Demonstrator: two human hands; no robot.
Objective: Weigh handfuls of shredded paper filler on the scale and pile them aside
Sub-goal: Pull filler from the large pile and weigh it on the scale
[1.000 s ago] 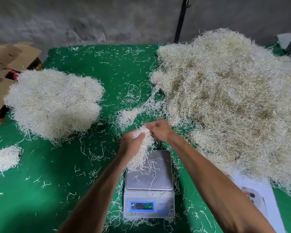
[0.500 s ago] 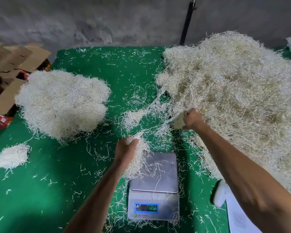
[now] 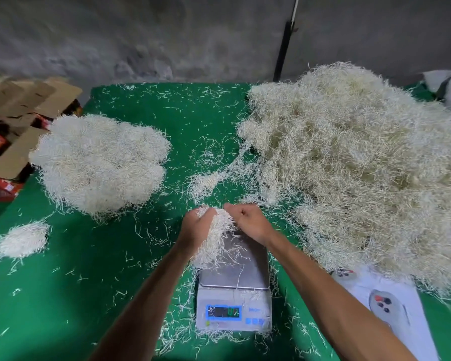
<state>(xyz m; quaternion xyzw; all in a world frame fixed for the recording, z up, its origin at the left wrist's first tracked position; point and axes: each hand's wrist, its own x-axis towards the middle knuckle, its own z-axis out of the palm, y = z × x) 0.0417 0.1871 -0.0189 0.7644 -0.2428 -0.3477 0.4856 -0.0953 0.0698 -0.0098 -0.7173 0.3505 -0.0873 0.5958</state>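
Observation:
A white digital scale (image 3: 233,295) with a steel pan and a lit blue display stands near the table's front edge. My left hand (image 3: 197,227) grips a handful of shredded paper (image 3: 214,238) that hangs down onto the pan's far left corner. My right hand (image 3: 248,221) meets it from the right, fingers curled and pinching the top of the same handful. A huge heap of filler (image 3: 354,168) fills the right side. A smaller, whiter pile (image 3: 99,162) lies at the left, with a tiny pile (image 3: 22,242) in front of it.
The green table cover (image 3: 63,295) is strewn with loose shreds. Cardboard boxes (image 3: 18,105) and red packs stand off the left edge. A white printed sheet (image 3: 391,308) lies at the front right. A black pole (image 3: 283,48) rises against the grey wall behind.
My right hand went out to the big heap, took some filler, and has come back to the handful in my left hand over the scale.

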